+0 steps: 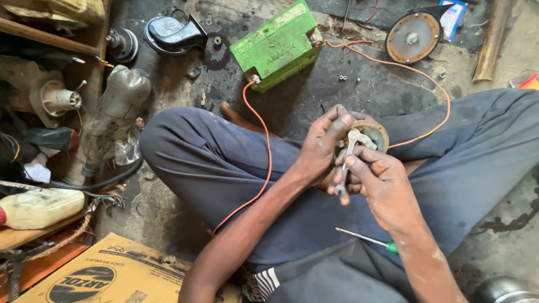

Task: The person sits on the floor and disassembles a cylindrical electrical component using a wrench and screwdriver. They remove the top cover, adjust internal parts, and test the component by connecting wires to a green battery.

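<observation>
I sit cross-legged on a dirty floor. My left hand [324,145] grips a round rusty horn disc [375,132] over my lap. My right hand [382,182] holds a small metal spanner [347,160] whose jaw sits on the centre of the disc. Two orange wires [264,151] run from a green battery [277,45] on the floor ahead towards the disc. A green-handled screwdriver [370,241] lies on my thigh below my right wrist.
A second round horn [414,37] and a black snail horn [171,33] lie on the floor ahead. Engine parts and a plastic bottle [39,207] crowd the left. A cardboard box [112,275] sits at the lower left. Small nuts [342,78] lie near the battery.
</observation>
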